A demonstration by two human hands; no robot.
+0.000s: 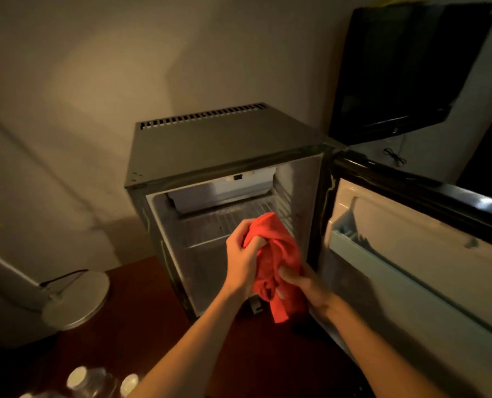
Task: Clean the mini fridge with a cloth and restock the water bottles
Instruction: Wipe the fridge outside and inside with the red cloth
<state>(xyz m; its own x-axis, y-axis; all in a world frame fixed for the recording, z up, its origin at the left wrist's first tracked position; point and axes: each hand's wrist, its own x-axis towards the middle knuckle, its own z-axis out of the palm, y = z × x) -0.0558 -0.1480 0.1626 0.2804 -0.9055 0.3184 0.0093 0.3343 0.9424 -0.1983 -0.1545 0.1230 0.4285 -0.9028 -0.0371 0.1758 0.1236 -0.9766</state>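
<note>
The red cloth (270, 259) hangs bunched just in front of the open mini fridge (210, 145), gripped by both hands: the left hand (243, 261) curls its fingers into the upper folds, and the right hand (305, 284) pinches the lower part with its thumb across the fabric. The step looks like gathering the cloth into a pad before wiping; it would go best folded flat, so one broad face meets the wire shelf (210, 225) and the walls, with no tail left dangling to snag. The cloth's long axis runs from upper left, near the shelf, down to its loose corner. The door (411, 254) stands swung open to the right. Water bottles (95, 379) wait on the dark tabletop (141, 311), well apart from the fridge.
</note>
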